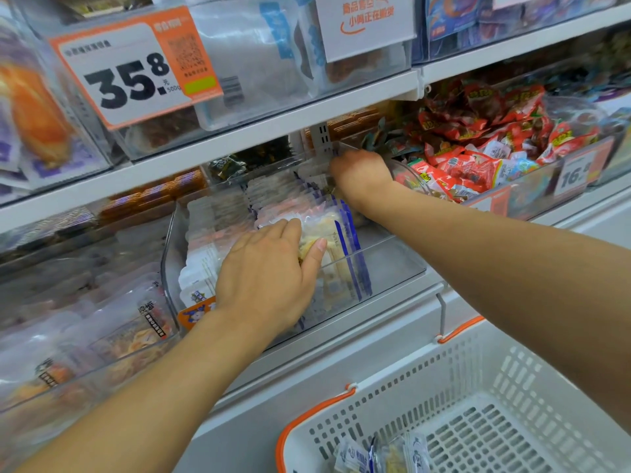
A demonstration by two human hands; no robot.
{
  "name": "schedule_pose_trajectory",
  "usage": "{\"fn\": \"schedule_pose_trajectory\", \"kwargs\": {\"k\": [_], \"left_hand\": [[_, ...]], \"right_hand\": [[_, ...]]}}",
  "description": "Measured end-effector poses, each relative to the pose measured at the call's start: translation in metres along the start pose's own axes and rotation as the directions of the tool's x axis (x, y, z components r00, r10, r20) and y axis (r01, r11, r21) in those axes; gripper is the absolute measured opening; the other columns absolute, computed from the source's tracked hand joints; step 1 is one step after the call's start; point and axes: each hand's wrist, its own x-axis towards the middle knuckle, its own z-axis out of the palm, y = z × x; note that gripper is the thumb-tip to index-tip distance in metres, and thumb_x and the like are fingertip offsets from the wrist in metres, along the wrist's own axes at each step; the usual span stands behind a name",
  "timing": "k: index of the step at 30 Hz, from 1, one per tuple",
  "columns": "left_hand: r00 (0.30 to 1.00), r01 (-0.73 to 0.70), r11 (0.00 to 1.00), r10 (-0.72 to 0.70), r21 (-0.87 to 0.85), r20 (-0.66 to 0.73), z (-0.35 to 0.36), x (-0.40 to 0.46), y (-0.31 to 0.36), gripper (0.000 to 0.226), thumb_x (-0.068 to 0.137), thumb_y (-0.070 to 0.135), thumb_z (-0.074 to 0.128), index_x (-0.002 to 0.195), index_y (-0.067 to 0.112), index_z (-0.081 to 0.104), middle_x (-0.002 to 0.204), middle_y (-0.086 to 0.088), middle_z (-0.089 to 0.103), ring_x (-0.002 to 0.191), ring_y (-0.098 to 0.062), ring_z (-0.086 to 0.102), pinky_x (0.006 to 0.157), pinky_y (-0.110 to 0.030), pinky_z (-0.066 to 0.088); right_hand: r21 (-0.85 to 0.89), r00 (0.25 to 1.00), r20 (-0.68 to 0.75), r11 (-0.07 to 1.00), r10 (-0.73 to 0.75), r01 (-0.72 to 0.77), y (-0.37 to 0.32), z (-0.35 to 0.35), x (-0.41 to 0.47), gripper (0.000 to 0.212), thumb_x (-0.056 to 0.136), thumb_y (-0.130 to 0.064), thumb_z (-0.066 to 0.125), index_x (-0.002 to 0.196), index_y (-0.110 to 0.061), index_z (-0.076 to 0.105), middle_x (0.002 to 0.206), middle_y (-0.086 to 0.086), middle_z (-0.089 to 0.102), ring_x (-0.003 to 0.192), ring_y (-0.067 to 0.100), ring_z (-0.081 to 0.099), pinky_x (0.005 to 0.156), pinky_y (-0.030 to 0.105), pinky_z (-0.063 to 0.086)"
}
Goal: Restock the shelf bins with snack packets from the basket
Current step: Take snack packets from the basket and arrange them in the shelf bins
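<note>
Basket (478, 387), white w/ orange rim, sits lowest and nearest, cut off by the bottom and right edges; a few packets (382, 454) lie in its near-left corner, partly out of frame. Far left, blurred bins (85, 336) hold pale pouches, print unreadable. Above them a price tag (133, 70) reads 35.8; small text too soft to read. Centre, a clear bin (392, 264) on the shelf (239, 141) holds rows of white, blue-edged snack packets (273, 199) standing on edge; right part of the bin floor is bare. Left hand (266, 271) rests on the front packet (338, 247), fingers fairly straight, thumb along its face, pressing rather than gripping; fingertips hidden behind the pack. Right hand (358, 175) reaches deep to the bin's back corner under the shelf above; fingers hidden, so can't tell if it holds anything. Right, a bin of red sachets (478, 145), its tag (577, 175) showing 16 and a cut-off digit.
</note>
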Motion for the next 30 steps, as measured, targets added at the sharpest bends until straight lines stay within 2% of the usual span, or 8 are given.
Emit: {"fn": "schedule_pose_trajectory", "kwargs": {"k": [3, 7, 12, 18, 21, 24, 27, 30], "left_hand": [[1.0, 0.003, 1.0, -0.003, 0.004, 0.0, 0.001, 0.0, -0.001, 0.051, 0.101, 0.054, 0.02, 0.126, 0.021, 0.05, 0.117, 0.002, 0.06, 0.107, -0.022, 0.055, 0.075, -0.03, 0.028], [1.0, 0.006, 1.0, -0.006, -0.003, -0.013, 0.001, 0.001, 0.0, 0.048, 0.1, 0.056, 0.019, 0.109, 0.02, 0.05, 0.107, 0.001, 0.06, 0.1, -0.022, 0.055, 0.071, -0.03, 0.025], [1.0, 0.011, 1.0, -0.011, -0.02, -0.007, 0.003, 0.001, -0.001, 0.049, 0.102, 0.052, 0.02, 0.118, 0.02, 0.052, 0.114, 0.001, 0.061, 0.105, -0.023, 0.056, 0.075, -0.032, 0.03], [1.0, -0.005, 0.999, 0.004, -0.032, -0.013, 0.005, 0.003, -0.004, 0.044, 0.102, 0.051, 0.021, 0.108, 0.02, 0.051, 0.106, 0.001, 0.061, 0.099, -0.023, 0.056, 0.072, -0.032, 0.029], [1.0, -0.016, 0.998, 0.018, -0.061, 0.024, 0.004, 0.004, -0.007, 0.048, 0.102, 0.051, 0.027, 0.131, 0.018, 0.047, 0.131, -0.003, 0.056, 0.118, -0.024, 0.052, 0.094, -0.036, 0.038], [0.991, -0.109, 0.992, 0.102, -0.069, -0.091, -0.005, 0.004, -0.002, 0.052, 0.1, 0.045, 0.042, 0.143, 0.017, 0.042, 0.144, -0.003, 0.049, 0.132, -0.024, 0.045, 0.111, -0.039, 0.029], [0.93, -0.309, 0.932, 0.255, -0.188, -0.266, -0.023, 0.001, 0.013, 0.03, 0.094, 0.041, 0.048, 0.111, 0.02, 0.062, 0.106, 0.0, 0.066, 0.099, -0.024, 0.059, 0.088, -0.04, 0.045], [0.859, -0.509, 0.801, 0.496, -0.314, -0.127, -0.012, -0.011, 0.035, 0.024, 0.092, 0.045, 0.046, 0.093, 0.025, 0.06, 0.076, 0.01, 0.058, 0.072, -0.018, 0.056, 0.066, -0.036, 0.047]], "right_hand": [[0.002, 1.0, 0.019, 1.0, 0.019, -0.019, -0.002, 0.005, -0.004, 0.022, 0.091, -0.003, 0.057, 0.111, -0.002, 0.067, 0.123, 0.021, 0.061, 0.111, 0.041, 0.06, 0.079, 0.043, 0.052], [-0.108, 1.0, -0.017, 0.994, 0.023, -0.025, 0.001, 0.003, -0.004, 0.021, 0.057, -0.009, 0.082, 0.076, -0.008, 0.073, 0.095, 0.02, 0.067, 0.081, 0.039, 0.065, 0.057, 0.036, 0.051], [0.106, 0.998, 0.067, 0.994, 0.009, -0.016, 0.006, 0.005, -0.005, 0.035, 0.092, -0.001, 0.053, 0.127, -0.006, 0.055, 0.122, 0.019, 0.062, 0.108, 0.038, 0.062, 0.084, 0.042, 0.051], [0.309, 0.966, 0.257, 0.946, 0.017, -0.099, 0.005, 0.0, -0.01, 0.057, 0.092, 0.002, 0.055, 0.145, -0.007, 0.035, 0.128, 0.022, 0.058, 0.115, 0.04, 0.059, 0.09, 0.042, 0.048], [0.34, 0.952, 0.305, 0.93, 0.029, -0.138, 0.009, -0.003, -0.02, 0.055, 0.091, -0.003, 0.059, 0.143, -0.008, 0.041, 0.124, 0.019, 0.061, 0.109, 0.038, 0.061, 0.083, 0.04, 0.05], [0.41, 0.988, 0.147, 0.906, 0.05, -0.107, 0.021, -0.02, -0.042, 0.026, 0.089, -0.014, 0.059, 0.115, -0.01, 0.062, 0.107, 0.016, 0.066, 0.097, 0.037, 0.064, 0.074, 0.037, 0.051], [0.431, 0.963, -0.265, 0.899, 0.047, 0.075, 0.033, -0.044, -0.087, 0.014, 0.087, -0.03, 0.061, 0.088, -0.017, 0.063, 0.082, 0.003, 0.067, 0.077, 0.028, 0.063, 0.067, 0.038, 0.051], [0.415, 0.911, -0.413, 0.891, 0.006, 0.182, 0.043, -0.047, -0.155, 0.032, 0.09, -0.038, 0.057, 0.066, -0.023, 0.041, 0.06, -0.005, 0.042, 0.058, 0.019, 0.04, 0.054, 0.035, 0.031]]}}
